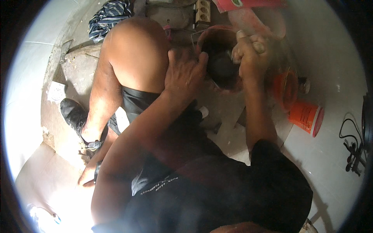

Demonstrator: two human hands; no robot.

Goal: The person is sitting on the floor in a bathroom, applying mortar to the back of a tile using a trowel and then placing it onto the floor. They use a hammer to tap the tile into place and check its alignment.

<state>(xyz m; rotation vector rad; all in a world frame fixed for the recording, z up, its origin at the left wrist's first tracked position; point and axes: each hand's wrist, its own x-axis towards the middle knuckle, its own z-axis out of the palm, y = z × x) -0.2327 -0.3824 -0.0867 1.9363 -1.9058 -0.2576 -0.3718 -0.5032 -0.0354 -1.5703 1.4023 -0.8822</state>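
Observation:
A reddish-orange bucket point(236, 86) stands in front of me, its inside dark with greyish material at the bottom. At its left rim is my left hand point(185, 73), beside my raised knee, fingers curled down and thumb against the rim. The fingertips are hidden. Over the bucket's right side, my right hand point(251, 54) is closed in a fist around a tool handle with a pale rounded end point(258, 47). The tool's lower part cannot be made out.
Orange-red containers point(306, 117) lie to the right. A power strip point(203, 13) and a striped cloth point(107, 19) are at the back. Black cables point(354, 153) lie far right. A white piece point(57, 91) lies by my shoe point(74, 112). Bright light glares lower left.

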